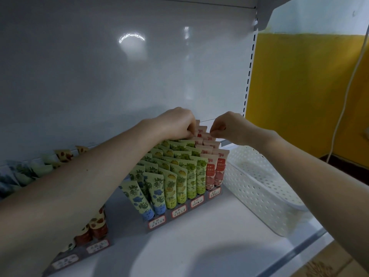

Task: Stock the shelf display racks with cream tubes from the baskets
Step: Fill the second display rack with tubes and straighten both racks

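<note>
Head view: both hands work at the top rear of the display rack (179, 213) on the shelf (199, 246).

1. Left hand (177, 122): fingers (190, 132) tightly curled, tips closed on the crimped top edges of the rearmost pink tubes (216, 168). How many tubes they hold cannot be told.
2. Right hand (229, 126): thumb and forefinger (214, 133) pinched together on the crimped top of one pink tube, just right of the left fingertips. The other fingers are folded into the palm.
3. Pink tubes stand upright in the rack's right-hand column, running from under the fingertips down toward the front.
4. Below and left of the left fingers stand rows of green tubes (200, 174), then yellow tubes (175, 188), then blue tubes (157, 192) at the near left. Handwritten labels line the rack front.
5. White perforated basket (259, 188) sits on the shelf below and right of the right fingers, just beside the rack.
6. Second rack (79, 256) with red-capped tubes lies well to the left, partly hidden under the left forearm.
7. Pale back panel (119, 76) rises behind the fingers.
</note>
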Available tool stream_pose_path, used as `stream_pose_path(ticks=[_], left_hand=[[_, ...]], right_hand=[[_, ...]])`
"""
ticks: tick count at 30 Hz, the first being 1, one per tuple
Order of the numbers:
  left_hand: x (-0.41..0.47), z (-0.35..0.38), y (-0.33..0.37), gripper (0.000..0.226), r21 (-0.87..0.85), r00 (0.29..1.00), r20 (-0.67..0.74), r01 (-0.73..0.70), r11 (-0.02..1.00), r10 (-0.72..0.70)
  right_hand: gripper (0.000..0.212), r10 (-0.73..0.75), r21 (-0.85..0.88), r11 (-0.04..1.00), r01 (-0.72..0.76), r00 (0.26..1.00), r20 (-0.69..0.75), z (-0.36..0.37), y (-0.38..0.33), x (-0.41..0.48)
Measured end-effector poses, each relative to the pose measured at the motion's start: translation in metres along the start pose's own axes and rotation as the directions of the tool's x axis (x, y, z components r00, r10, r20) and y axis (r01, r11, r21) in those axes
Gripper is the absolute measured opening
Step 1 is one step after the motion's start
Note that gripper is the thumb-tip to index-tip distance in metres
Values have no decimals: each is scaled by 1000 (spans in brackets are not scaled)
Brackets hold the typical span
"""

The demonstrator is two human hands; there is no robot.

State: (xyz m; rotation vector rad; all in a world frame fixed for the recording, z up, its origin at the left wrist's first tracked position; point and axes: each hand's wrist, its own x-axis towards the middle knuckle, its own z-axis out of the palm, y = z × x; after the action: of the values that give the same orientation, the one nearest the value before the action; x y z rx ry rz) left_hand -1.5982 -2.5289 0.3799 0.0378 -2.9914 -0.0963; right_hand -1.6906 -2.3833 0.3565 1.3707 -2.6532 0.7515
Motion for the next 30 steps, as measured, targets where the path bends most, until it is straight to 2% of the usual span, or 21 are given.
stream_pose_path(ticks=[4,9,16,30], left_hand=[[-2,-4,-2,18,-52,999,-33,3,999,-5],[-2,-12,-9,18,-77,983,-177,27,997,-41],[6,-5,-6,18,-22,996,-85,17,1000,-19],[12,-2,-10,17,-3,996,-85,15,1000,-16]], right_hand=[[15,2,5,1000,-2,1000,-5,-2,-1,0],[17,9,50,999,-4,994,-112,-9,-2,3],[18,12,46,999,-8,996,-87,-4,-8,17],[18,7,20,1000,-5,996,-90,2,-9,18]])
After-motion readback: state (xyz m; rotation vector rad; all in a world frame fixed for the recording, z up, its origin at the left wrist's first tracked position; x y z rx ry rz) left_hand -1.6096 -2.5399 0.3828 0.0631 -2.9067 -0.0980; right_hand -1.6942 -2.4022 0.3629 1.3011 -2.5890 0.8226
